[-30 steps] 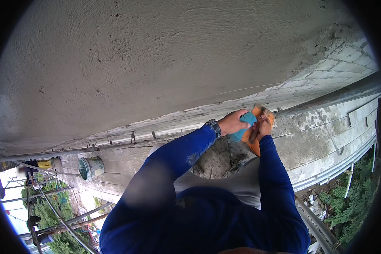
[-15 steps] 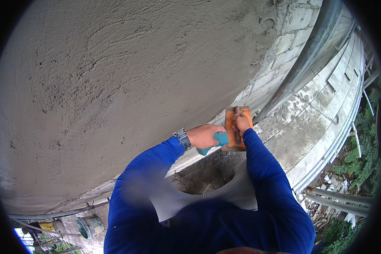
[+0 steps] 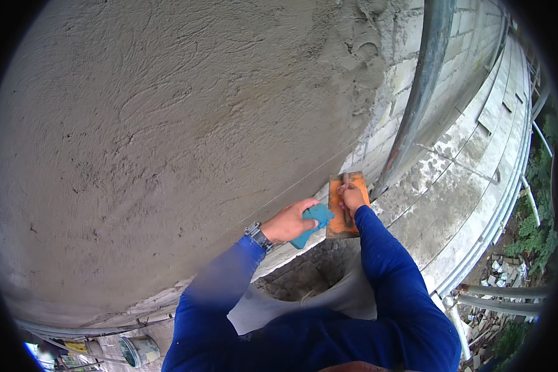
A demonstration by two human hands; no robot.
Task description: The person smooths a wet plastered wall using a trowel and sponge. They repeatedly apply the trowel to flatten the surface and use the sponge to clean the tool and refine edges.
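My left hand (image 3: 285, 223), with a watch at the wrist, grips a teal sponge (image 3: 311, 232) beside the left edge of an orange float (image 3: 340, 223). My right hand (image 3: 352, 198) is closed on the float's handle, holding it with its back toward me. Both hands are near the lower edge of the grey plastered wall (image 3: 180, 130), by a strip of bare blocks (image 3: 403, 80). Whether the sponge touches the float is hard to tell.
A metal pole (image 3: 415, 105) runs along the block wall. Concrete-spattered planks (image 3: 446, 217) curve along my right, with tubes (image 3: 502, 304), foliage and rubble below their edge. A bucket (image 3: 139, 350) stands at the lower left.
The view has swung toward the wall, so more plaster shows and the bucket sits lower. Both hands, still holding sponge and float, appear lower and slightly further left than a second ago.
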